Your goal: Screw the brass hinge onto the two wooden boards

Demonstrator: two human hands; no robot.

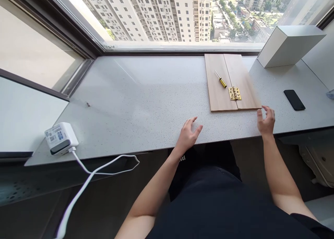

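Observation:
Two pale wooden boards (232, 82) lie side by side on the speckled grey stone sill (146, 93), their long edges meeting. A brass hinge (235, 93) lies across the seam near the boards' front end. A yellow-handled screwdriver (221, 79) rests on the left board. My right hand (266, 120) is at the boards' front right corner, its fingertips at or very near the edge and holding nothing. My left hand (189, 134) rests empty on the sill's front part, left of the boards, with its fingers spread.
A black smartphone (294, 100) lies right of the boards, and a white angled box (288, 46) stands behind it. A white plug-in device (61, 138) sits at the left front edge, its white cable (99, 173) hanging over. Window glass runs along the back.

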